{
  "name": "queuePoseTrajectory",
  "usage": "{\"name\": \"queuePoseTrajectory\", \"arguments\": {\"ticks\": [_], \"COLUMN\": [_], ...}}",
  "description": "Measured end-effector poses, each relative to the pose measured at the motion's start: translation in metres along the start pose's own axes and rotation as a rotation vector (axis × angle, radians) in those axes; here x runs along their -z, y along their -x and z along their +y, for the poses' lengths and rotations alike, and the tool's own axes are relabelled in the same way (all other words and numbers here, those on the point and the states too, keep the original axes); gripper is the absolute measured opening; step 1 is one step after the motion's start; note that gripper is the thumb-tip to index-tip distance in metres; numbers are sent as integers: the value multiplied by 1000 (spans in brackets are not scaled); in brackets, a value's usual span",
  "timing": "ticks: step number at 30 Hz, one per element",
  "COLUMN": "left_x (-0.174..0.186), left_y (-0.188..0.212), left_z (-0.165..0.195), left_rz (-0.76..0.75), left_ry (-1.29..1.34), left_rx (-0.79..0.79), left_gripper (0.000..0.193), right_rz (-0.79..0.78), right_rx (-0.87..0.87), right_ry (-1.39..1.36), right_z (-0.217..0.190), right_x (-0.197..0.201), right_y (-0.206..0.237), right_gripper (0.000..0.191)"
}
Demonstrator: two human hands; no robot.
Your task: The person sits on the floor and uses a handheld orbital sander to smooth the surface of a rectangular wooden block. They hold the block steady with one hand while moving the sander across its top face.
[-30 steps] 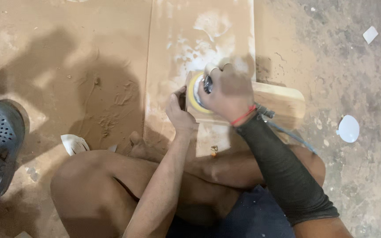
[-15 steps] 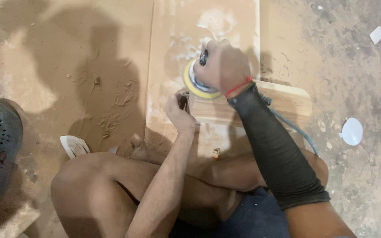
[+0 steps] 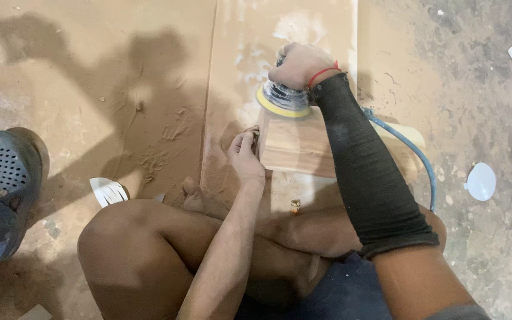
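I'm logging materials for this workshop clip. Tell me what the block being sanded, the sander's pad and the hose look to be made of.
The block looks like bare, unfinished wood: pale tan with faint grain lines, dust around it. The sander's pad under the right hand appears to be yellow foam or rubber, matte, below a metallic-looking body. The hose seems blue flexible plastic or rubber, since it curves smoothly. The left hand steadies the block's edge.

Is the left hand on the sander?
No, the left hand grips the wooden block; the right hand holds the sander.
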State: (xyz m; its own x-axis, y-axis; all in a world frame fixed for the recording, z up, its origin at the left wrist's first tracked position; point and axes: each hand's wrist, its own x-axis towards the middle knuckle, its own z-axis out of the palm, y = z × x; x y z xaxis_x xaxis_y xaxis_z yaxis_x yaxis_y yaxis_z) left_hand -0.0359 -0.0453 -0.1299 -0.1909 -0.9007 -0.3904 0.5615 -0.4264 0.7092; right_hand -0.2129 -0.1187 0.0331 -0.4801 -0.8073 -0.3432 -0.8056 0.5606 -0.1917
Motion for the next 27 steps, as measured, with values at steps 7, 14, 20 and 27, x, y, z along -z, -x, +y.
{"name": "queuePoseTrajectory", "arguments": {"ticks": [7, 14, 20, 27], "left_x": [-3, -1, 5, 10], "left_y": [-1, 0, 7, 16], "left_z": [5, 11, 19, 18], "left_rz": [-51, -32, 36, 61], "left_ry": [6, -79, -245, -155], "left_rx": [-12, 48, 170, 246], "left_gripper": [10, 10, 14, 18], "right_rz": [-60, 9, 277, 416], "right_rx": [-86, -13, 239, 253], "right_ry": [-60, -47, 73, 96], "right_z": [20, 28, -1, -29], "right_x": [-5, 0, -3, -22], "right_y": [-11, 16, 109, 159], "right_gripper": [52, 47, 38, 32]}}
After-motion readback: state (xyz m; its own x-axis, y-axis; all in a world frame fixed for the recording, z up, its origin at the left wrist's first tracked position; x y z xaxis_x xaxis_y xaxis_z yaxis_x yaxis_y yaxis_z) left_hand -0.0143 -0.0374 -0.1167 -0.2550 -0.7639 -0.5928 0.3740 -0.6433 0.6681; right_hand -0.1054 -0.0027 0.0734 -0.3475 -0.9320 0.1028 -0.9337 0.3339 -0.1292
